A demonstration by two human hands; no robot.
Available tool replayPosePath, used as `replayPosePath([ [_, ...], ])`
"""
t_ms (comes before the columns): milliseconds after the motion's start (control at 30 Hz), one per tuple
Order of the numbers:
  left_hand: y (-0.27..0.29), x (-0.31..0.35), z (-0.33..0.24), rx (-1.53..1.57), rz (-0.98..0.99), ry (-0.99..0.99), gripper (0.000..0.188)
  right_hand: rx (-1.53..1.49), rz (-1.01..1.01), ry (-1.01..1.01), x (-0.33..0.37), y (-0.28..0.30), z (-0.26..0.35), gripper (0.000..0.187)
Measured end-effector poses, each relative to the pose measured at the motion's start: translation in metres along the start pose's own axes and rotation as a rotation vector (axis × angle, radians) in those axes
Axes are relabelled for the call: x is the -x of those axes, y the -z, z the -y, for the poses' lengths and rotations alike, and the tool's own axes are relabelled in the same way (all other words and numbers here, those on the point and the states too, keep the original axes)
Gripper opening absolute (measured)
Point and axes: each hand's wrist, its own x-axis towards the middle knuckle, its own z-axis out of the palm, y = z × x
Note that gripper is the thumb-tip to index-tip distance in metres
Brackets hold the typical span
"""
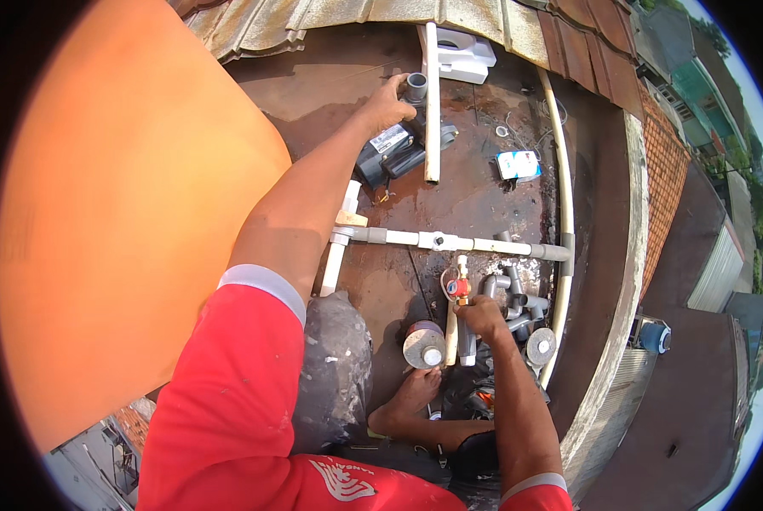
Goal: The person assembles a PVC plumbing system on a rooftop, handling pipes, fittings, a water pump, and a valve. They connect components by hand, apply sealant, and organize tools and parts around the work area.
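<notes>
At the top of the view, my left hand (386, 106) is closed around the upright outlet of a black water pump (387, 153), which lies on the wet brown surface. A grey pipe fitting (416, 83) tops that outlet. Lower down, my right hand (481, 315) pinches a red and brass pipe fitting (459, 288) with a pale stub at its upper end. A grey pipe piece (467, 341) sits just below those fingers; whether it joins the fitting cannot be seen. Grey elbows and tees (518, 298) lie in a heap beside my right hand.
A white pipe run (484, 245) with grey joints crosses the middle. Another white pipe (433, 111) reaches over the pump's right side. Round cans (423, 347) stand near my bare foot (407, 400). A blue-white packet (519, 165) lies right; a ledge (611, 315) drops toward roofs. An orange surface (134, 213) fills the left.
</notes>
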Motion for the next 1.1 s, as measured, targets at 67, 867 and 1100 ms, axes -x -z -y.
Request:
replayPosePath([
  [67,-0.016,0.005,0.017,0.126,0.078,-0.038,0.092,0.015,0.062,-0.072,-0.001,-0.003,-0.012,0.057],
  [867,-0.034,-0.021,0.020,-0.230,-0.044,0.020,0.082,0.446,0.020,0.000,-0.041,-0.008,-0.066,0.056],
  [1100,-0.048,0.003,0.013,-0.005,-0.175,0.144,0.091,0.468,-0.183,-0.057,-0.015,0.070,0.050,0.059],
])
